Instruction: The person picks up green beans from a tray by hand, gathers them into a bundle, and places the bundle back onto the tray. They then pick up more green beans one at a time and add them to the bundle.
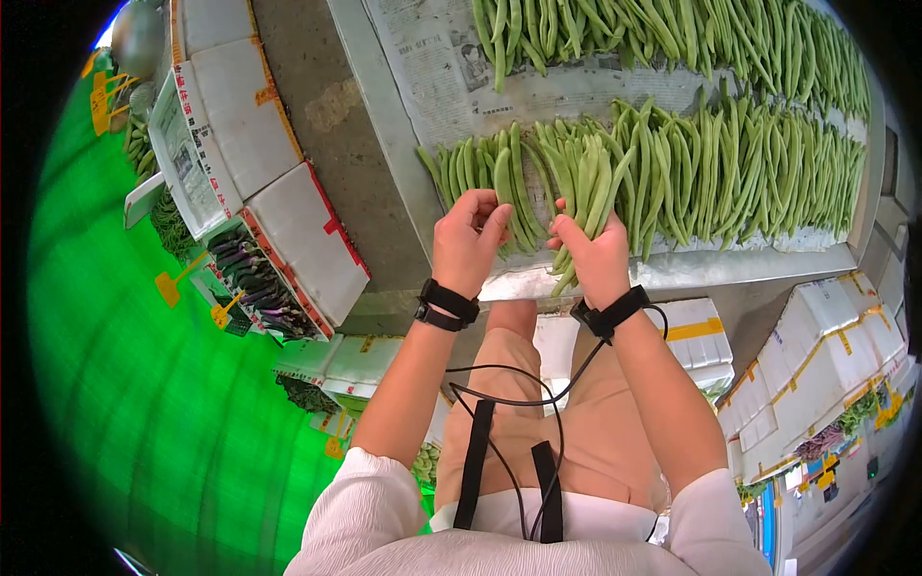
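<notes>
Rows of long green beans (730, 173) lie on newspaper (451, 77) over a metal shelf (730, 267). My right hand (594, 252) grips a bunch of green beans (588, 187) at the near row, their tips hanging over the shelf edge. Just to its left, my left hand (468, 237) pinches one or two beans (507, 192) between thumb and fingers. Both wrists wear black bands with cables running down to my waist.
White foam boxes (279, 144) stand to the left, one holding purple eggplants (252, 274). More white boxes (816, 365) sit lower right and under the shelf. A green floor mat (163, 413) covers the left. A second bean row (672, 38) lies farther back.
</notes>
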A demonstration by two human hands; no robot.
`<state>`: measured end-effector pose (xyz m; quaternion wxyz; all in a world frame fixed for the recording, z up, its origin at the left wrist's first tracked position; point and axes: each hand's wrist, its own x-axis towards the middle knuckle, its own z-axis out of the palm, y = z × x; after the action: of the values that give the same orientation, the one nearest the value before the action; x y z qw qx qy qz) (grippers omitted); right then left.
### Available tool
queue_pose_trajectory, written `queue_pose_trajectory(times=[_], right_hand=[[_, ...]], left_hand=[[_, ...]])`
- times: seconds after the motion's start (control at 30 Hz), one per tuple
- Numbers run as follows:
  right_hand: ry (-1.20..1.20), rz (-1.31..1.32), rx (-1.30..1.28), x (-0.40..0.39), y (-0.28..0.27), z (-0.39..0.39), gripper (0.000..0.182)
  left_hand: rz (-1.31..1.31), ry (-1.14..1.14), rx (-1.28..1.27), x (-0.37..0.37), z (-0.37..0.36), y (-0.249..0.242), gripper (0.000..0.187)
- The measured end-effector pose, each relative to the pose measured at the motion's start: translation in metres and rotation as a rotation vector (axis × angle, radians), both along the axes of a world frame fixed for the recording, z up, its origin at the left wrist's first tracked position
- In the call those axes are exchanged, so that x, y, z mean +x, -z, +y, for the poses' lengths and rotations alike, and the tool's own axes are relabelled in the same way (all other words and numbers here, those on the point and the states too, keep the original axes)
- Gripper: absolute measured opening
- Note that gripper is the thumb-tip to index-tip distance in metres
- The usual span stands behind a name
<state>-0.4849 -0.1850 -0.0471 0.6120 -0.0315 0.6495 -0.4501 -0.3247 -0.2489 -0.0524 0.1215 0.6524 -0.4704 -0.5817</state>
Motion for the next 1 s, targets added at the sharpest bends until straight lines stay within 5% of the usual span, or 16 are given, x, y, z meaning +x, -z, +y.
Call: queue_pose_trajectory(times=[0.07, 0.27, 0.37, 0.6, 0.73, 1.0], right_hand=[[0.003, -0.007, -0.003, 0.0, -0.002, 0.0, 0.027], [-0.101, 0.044, -0.022, 0.007, 0.002, 0.008, 0.026], [-0.204, 0.135, -0.027, 0.011, 0.002, 0.01, 0.027], [-0.178, 0.071, -0.004, 0.026, 0.007, 0.004, 0.026], [-0.22, 0.182, -0.038, 0.028, 0.005, 0.002, 0.023], [-0.172, 0.127, 0.046, 0.011, 0.0, 0.002, 0.02]], left_hand=[[-0.042, -0.076, 0.042, -0.005, -0.002, -0.002, 0.018], [-0.42, 0.336, -0.152, -0.001, -0.005, 0.009, 0.019], [-0.426, 0.364, -0.288, 0.001, 0.0, 0.011, 0.015], [0.242, -0.011, 0.078, 0.002, 0.015, -0.009, 0.021], [0.151, -0.139, 0.085, 0.005, 0.012, -0.002, 0.018], [-0.121, 0.091, -0.028, -0.011, -0.01, 0.01, 0.017]])
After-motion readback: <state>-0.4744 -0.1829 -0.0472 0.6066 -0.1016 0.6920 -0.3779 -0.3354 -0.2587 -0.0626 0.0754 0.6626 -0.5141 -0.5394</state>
